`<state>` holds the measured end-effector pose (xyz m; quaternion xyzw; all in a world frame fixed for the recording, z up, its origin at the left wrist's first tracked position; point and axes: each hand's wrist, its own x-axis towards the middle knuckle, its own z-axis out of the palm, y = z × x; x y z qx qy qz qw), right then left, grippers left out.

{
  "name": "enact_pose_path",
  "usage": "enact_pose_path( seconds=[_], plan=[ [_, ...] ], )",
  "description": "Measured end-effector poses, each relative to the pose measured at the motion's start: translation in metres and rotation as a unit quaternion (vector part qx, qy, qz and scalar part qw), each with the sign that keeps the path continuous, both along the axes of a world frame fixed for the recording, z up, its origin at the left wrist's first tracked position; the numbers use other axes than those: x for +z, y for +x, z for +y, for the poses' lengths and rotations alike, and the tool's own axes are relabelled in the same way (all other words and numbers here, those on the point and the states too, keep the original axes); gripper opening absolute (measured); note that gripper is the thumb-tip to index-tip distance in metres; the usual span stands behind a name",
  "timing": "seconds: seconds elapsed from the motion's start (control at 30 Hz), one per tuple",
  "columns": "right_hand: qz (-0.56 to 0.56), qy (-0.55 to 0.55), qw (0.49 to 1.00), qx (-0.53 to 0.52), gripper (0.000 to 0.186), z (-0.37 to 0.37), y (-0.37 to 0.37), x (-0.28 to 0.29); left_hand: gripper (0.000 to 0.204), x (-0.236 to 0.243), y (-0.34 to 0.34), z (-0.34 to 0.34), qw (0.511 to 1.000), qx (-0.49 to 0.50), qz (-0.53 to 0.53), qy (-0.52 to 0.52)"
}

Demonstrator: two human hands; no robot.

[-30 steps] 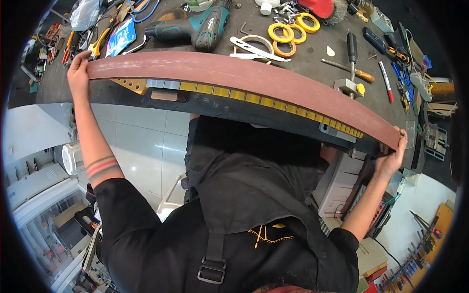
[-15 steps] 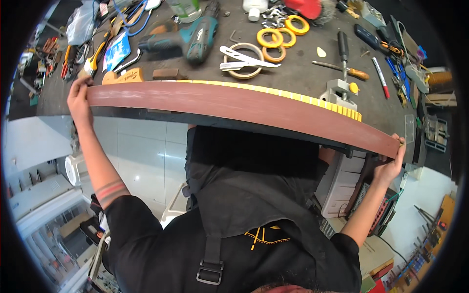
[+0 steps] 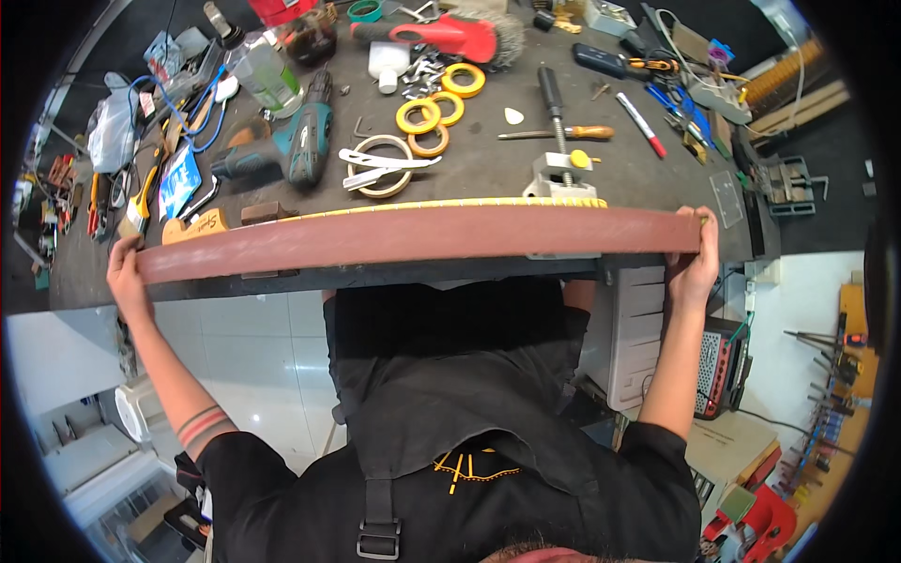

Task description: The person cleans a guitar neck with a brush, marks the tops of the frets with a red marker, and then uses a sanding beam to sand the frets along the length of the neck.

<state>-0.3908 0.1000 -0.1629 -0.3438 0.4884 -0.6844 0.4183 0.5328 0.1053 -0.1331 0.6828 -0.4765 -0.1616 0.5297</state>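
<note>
A long reddish-brown strip of sandpaper [image 3: 413,236] is stretched between my two hands near the bench's front edge. My left hand [image 3: 127,267] pinches its left end; the fingertips are partly behind the strip. At the right end, my right hand [image 3: 694,253] grips it with fingers curled round the edge. Behind the strip lies a guitar neck, mostly hidden, with yellow tape and bright cross lines along its fretboard [image 3: 450,204] and a light wooden headstock [image 3: 197,226] at the left. Whether the strip touches the neck, I cannot tell.
A grey clamp [image 3: 563,178] with a yellow knob stands behind the right part of the neck. Further back lie a teal power drill [image 3: 305,141], rolls of tape [image 3: 418,115], a screwdriver [image 3: 582,132], a marker [image 3: 641,125] and a red-handled wire brush [image 3: 460,36].
My view has shifted, so the bench things appear further left and lower. The strip, slanting down to the right before, now runs nearly level. Both hands still hold its ends.
</note>
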Motion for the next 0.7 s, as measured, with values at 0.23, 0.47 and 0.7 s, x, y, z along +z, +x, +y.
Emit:
enact_pose_path(
  seconds=[0.23,0.47,0.7],
  plan=[
    [0.025,0.090,0.989,-0.112,0.029,-0.010,-0.246,0.044,0.022,0.031,-0.227,-0.072,0.985,-0.172,0.007,-0.001],
    [0.102,-0.076,0.989,0.079,0.056,0.140,-0.207,0.309,0.028,0.051,-0.293,0.044,0.971,-0.207,0.113,0.026],
    [0.303,-0.063,0.941,-0.138,0.084,0.221,-0.263,0.383,0.032,-0.054,-0.439,0.104,0.876,-0.378,0.229,0.192]
  ],
)
